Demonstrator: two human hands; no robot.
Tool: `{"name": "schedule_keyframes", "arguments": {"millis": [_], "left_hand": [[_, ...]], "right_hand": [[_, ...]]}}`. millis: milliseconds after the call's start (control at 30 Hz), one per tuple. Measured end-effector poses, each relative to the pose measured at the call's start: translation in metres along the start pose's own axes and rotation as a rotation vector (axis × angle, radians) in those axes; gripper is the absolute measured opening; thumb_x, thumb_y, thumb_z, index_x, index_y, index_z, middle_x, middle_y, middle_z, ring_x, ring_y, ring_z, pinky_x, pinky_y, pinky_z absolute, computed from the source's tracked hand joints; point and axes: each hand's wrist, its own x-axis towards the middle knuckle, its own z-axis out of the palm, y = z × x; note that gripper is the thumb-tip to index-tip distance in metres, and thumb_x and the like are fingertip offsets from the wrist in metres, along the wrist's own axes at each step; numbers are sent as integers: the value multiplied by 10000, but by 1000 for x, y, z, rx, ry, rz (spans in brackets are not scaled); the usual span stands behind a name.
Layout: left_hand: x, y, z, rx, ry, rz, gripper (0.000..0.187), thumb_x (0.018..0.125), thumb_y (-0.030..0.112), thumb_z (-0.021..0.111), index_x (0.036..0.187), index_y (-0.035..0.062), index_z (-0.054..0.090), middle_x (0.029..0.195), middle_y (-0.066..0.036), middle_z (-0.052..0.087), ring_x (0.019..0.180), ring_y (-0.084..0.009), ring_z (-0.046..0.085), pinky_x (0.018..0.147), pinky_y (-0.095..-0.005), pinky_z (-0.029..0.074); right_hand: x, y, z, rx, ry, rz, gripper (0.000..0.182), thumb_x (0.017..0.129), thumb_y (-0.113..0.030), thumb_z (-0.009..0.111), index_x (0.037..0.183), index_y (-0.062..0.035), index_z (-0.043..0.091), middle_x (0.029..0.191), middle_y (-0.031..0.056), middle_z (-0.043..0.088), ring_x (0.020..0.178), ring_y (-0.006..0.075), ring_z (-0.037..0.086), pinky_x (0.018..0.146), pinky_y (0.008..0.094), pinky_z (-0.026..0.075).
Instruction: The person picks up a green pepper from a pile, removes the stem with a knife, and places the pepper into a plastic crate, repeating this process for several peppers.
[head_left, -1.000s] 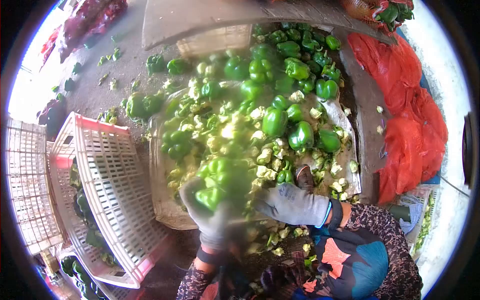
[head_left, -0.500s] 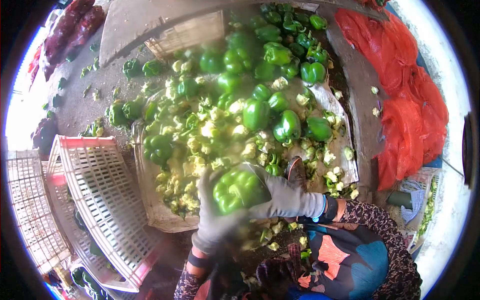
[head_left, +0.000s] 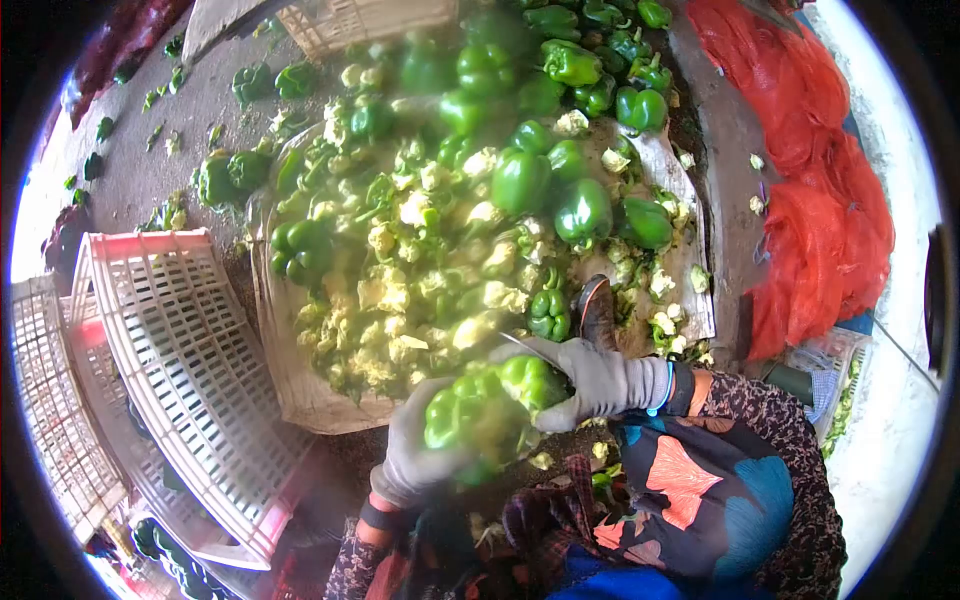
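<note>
My left hand [head_left: 412,452], in a grey glove, is wrapped round a large green bell pepper [head_left: 462,412] low in the middle of the view. My gloved right hand [head_left: 606,382] closes on a smaller green pepper part [head_left: 530,382] that meets the big one at its right side. A thin, blade-like strip [head_left: 528,347] shows along the top of my right fingers. Just beyond my hands lies a pile of pale pepper cores [head_left: 400,290] on a flattened sheet [head_left: 345,412]. Whole green peppers [head_left: 583,212] rest on its far side.
White plastic crates [head_left: 190,370] stand tilted at the left. Red mesh sacking [head_left: 800,230] lies along the right, beside a pale ledge [head_left: 905,200]. A shoe [head_left: 597,310] is right behind my right hand. Another crate [head_left: 365,25] stands at the back.
Both hands have come down, closer to my body, and my right hand has moved right. The pepper now shows as two parts, one in each hand. The camera view has shifted slightly.
</note>
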Motion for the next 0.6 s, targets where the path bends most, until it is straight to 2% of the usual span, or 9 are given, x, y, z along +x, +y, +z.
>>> {"name": "schedule_keyframes", "arguments": {"millis": [100, 133, 167, 233, 300, 367, 433, 567, 600], "left_hand": [[-12, -7, -10, -502, 20, -83, 791, 774, 432, 818, 1390, 42, 511, 1310, -148, 625, 1161, -236, 640, 976, -388, 549], [-19, -6, 2, -928, 106, -182, 846, 792, 494, 799, 1435, 54, 469, 1358, -158, 576, 1202, -266, 606, 1009, -394, 534], [-14, 5, 2, -1036, 107, -162, 918, 796, 655, 732, 1429, 32, 498, 1335, -147, 614, 1193, -312, 627, 1042, -439, 517], [-6, 5, -12, -1017, 182, 9, 878, 834, 664, 676, 1424, 37, 507, 1343, -147, 615, 1197, -311, 626, 1017, -433, 527], [-6, 17, -23, -776, 526, 129, 732, 908, 598, 614, 1403, 66, 533, 1326, -125, 631, 1156, -299, 643, 927, -432, 551], [-13, 2, -35, -51, 754, 93, 684, 919, 562, 618, 1394, 75, 544, 1316, -121, 639, 1151, -295, 649, 926, -444, 550], [-27, -21, -47, -182, 698, 164, 619, 947, 495, 611, 1389, 65, 560, 1299, -129, 655, 1145, -299, 651, 957, -460, 540], [-27, -33, -49, -390, 572, 286, 579, 965, 402, 617, 1421, 57, 530, 1264, -144, 671, 1145, -294, 651, 991, -460, 522], [-28, -37, -49, -524, 510, 279, 614, 960, 357, 639, 1470, 56, 479, 1247, -152, 678, 1148, -291, 651, 1010, -460, 513]], "right_hand": [[16, 0, 8, 223, 7, -29, 829, 787, -345, 800, 1492, -88, 448, 1154, 52, 645, 1020, 179, 660, 905, 337, 545], [1, -22, -5, 507, -6, 266, 729, 854, -377, 748, 1472, -108, 470, 1086, 21, 628, 842, 124, 643, 738, 293, 552], [14, 15, 0, 594, -11, 151, 733, 891, -437, 703, 1492, -105, 444, 1093, 33, 633, 720, 104, 604, 583, 254, 520], [28, -15, 15, 554, 257, 73, 598, 885, -424, 685, 1331, -49, 550, 989, 38, 667, 675, 108, 621, 524, 288, 528], [50, -49, 7, 519, 351, 19, 746, 905, -426, 688, 1491, -52, 418, 1139, 45, 635, 758, 105, 601, 573, 249, 528], [76, -128, 20, 259, 515, -393, 756, 896, -367, 726, 1501, -52, 400, 1215, 75, 620, 875, 131, 645, 628, 291, 577], [135, -184, 39, 65, 337, -906, 909, 855, -345, 803, 1557, -56, 302, 1305, 138, 599, 1002, 208, 673, 766, 335, 620], [184, -297, 124, -68, 132, -1386, 697, 875, -297, 805, 1395, 66, 517, 1275, 247, 620, 1087, 284, 678, 1012, 386, 555], [189, -300, 124, -77, 128, -1377, 697, 875, -297, 805, 1395, 66, 517, 1275, 247, 620, 1087, 284, 678, 1012, 386, 555]]}}
